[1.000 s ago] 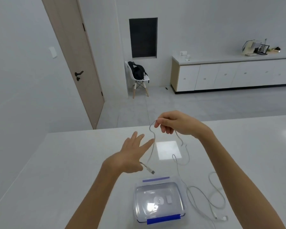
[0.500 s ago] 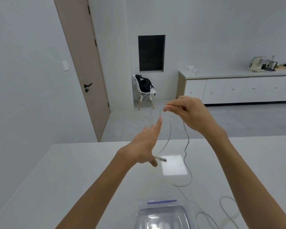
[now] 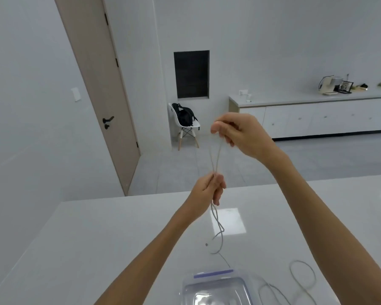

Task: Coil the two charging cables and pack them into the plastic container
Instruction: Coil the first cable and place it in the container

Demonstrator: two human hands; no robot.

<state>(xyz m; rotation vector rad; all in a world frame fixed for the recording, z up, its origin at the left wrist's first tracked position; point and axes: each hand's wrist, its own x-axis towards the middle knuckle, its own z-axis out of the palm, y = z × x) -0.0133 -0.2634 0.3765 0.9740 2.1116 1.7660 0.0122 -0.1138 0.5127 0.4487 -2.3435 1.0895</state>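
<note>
I hold a thin white charging cable (image 3: 214,157) folded double in the air above the table. My right hand (image 3: 240,134) pinches the fold at the top. Lower down, my left hand (image 3: 209,190) is shut around both strands. Below the left hand the cable's tail (image 3: 218,230) hangs down to the table. A second white cable (image 3: 304,280) lies in loose loops on the table at the lower right. The clear plastic container (image 3: 216,289) with a blue clip sits at the bottom edge, its lid on; part of it is cut off by the frame.
The white table (image 3: 97,238) spreads out to the left of my arms. Beyond it are a wooden door (image 3: 101,84), a white chair with a black backpack (image 3: 185,119) and a long white cabinet (image 3: 317,115) carrying small items.
My left hand went from open beside the cable to shut around both strands. My right hand rose with the fold. The view tilted up, so the container slid toward the bottom edge.
</note>
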